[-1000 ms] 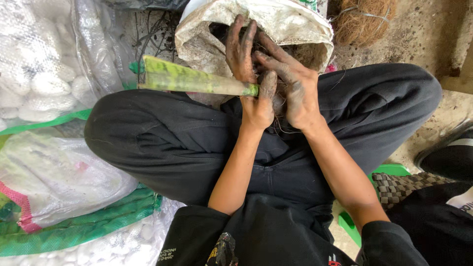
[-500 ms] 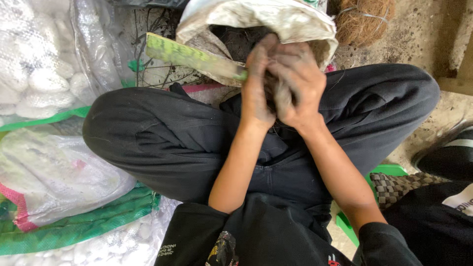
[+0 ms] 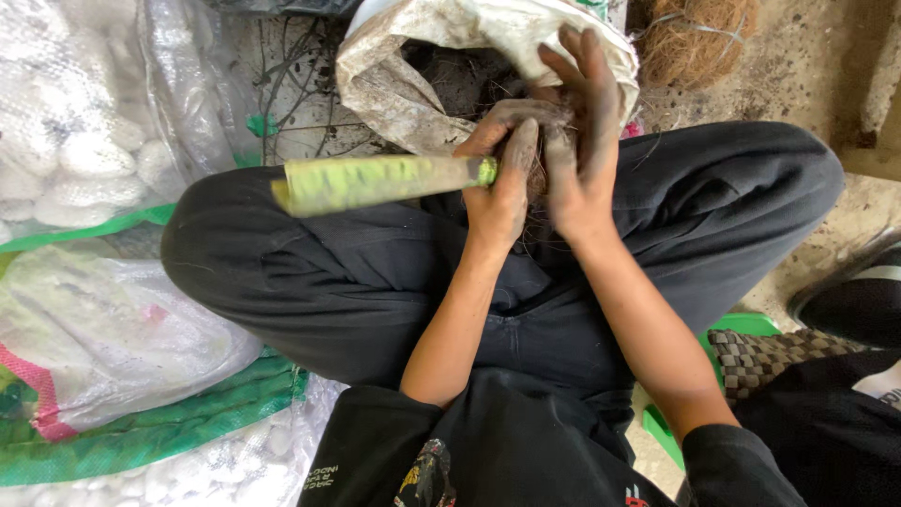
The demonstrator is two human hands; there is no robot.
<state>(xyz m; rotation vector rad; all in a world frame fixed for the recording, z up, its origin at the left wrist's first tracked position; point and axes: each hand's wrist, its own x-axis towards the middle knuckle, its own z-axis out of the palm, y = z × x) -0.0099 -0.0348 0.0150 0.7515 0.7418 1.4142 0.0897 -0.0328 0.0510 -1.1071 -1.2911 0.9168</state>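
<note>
Levelled out since half a second ago, the green tube (image 3: pixel 380 181) now lies nearly flat over the left knee. Left hand (image 3: pixel 499 183) is closed on its end; right hand (image 3: pixel 577 141), fingers half open, presses dark fibre (image 3: pixel 537 174) beside the sack (image 3: pixel 413 84).

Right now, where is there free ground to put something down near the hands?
Bare ground lies at upper right, between the fibre bundle and the raised knee. Elsewhere is crowded: plastic bags at left, open sack ahead, left hand and right hand over the lap.
</note>
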